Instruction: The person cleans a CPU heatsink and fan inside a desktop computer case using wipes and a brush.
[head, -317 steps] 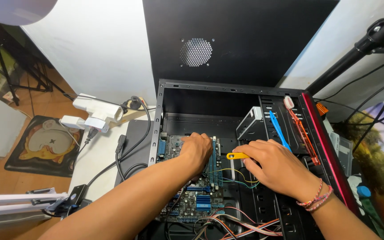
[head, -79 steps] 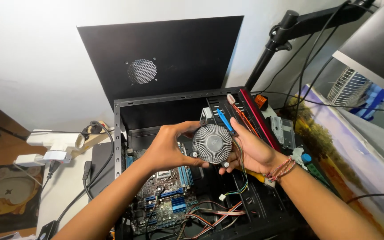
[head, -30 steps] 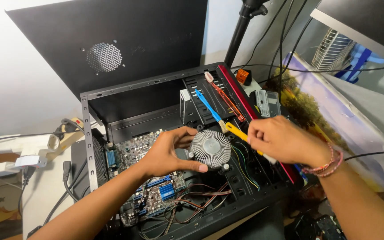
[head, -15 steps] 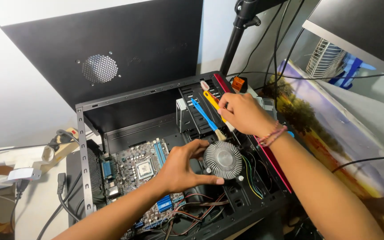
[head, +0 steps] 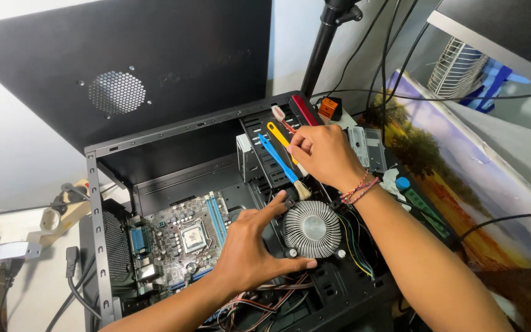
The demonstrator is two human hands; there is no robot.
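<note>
Lying between left hand point(head: 247, 255) thumb and fingers point(head: 296, 264): round heatsink point(head: 312, 229).

Finned bare-metal cooler point(head: 312, 229), matt black steel case point(head: 173, 132), glossy plastic brush point(head: 279, 161).
</note>
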